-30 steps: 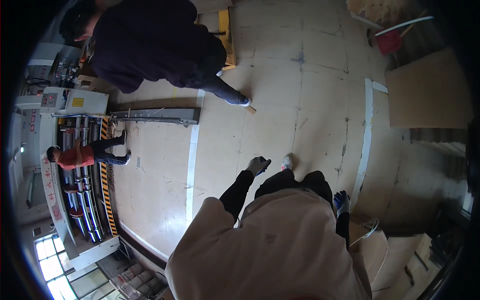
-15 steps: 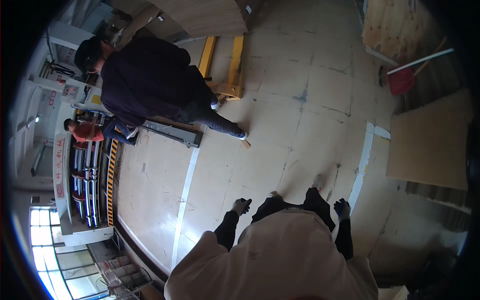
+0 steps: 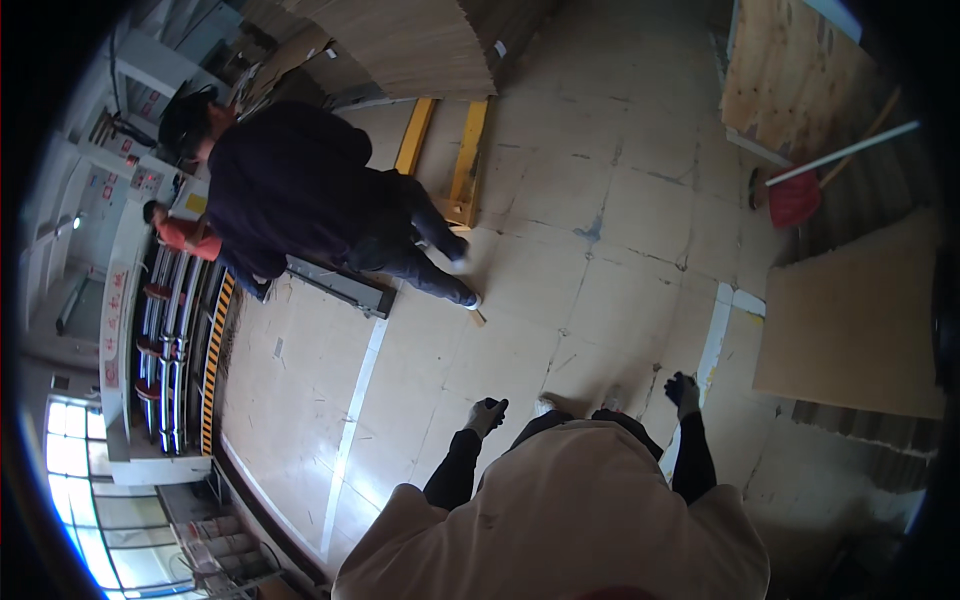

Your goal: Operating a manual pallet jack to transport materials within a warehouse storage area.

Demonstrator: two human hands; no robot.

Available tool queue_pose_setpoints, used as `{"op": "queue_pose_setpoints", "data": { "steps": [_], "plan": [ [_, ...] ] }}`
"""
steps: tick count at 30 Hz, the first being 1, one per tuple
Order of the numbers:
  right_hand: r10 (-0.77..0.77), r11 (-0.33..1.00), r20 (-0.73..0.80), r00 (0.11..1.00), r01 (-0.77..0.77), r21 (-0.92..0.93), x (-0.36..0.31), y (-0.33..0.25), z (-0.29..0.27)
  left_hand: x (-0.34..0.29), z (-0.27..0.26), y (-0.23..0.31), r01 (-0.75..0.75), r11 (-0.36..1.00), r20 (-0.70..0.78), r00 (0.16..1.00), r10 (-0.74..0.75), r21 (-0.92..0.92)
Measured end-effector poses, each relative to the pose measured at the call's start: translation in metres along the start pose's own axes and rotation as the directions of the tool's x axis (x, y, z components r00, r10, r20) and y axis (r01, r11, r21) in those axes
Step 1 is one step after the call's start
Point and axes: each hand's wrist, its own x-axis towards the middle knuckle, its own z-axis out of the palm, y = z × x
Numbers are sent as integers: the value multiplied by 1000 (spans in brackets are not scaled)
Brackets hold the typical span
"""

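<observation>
Left hand (image 3: 486, 417): gloved, held out in front of the body, above the floor (image 3: 520, 350); well apart from surrounding equipment.
Left fingers: curled inward, narrow; cannot tell from this view whether closed fully or around anything.
Right hand (image 3: 683, 396): gloved, raised to the right of the body, just beside the right floor line (image 3: 713, 345) as seen from above.
Right fingers: bent, dark at the tips; cannot tell how far closed.
Cardboard sheet (image 3: 855, 320): brown, flat, located to the right of the right hand and apart from it; laid over a stack (image 3: 870, 430) of similar material.
Shoes (image 3: 545, 405): light-coloured, on the floor ahead of the pale shirt (image 3: 570, 500).
Left floor line (image 3: 350, 430): white, running lengthwise to the left of the left hand.
Co-worker (image 3: 290, 190): dressed in dark clothing, standing ahead and to the left; one foot just beside a small wood piece (image 3: 479, 318).
Yellow frame (image 3: 468, 160): two parallel members, positioned beyond the co-worker's legs.
Roller machine (image 3: 170, 350): fitted with shiny horizontal rollers, edged with a black-and-yellow strip (image 3: 217, 360).
Second person (image 3: 188, 235): in a red top, beside the roller machine; partly hidden behind the co-worker.
Plywood board (image 3: 790, 75): at far right, beyond a red scoop-like object (image 3: 795, 198).
</observation>
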Motion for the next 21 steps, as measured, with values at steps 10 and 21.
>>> {"op": "queue_pose_setpoints", "data": {
  "steps": [10,21],
  "plan": [
    [243,960,174,954,-262,96,-34,49,3,-12,-8,-55,165,971,-32,984,-173,-173],
    [147,981,66,987,-137,-139,-11,3,34,-25,3,-68,147,936,-35,985,-167,-321]
  ]
}}
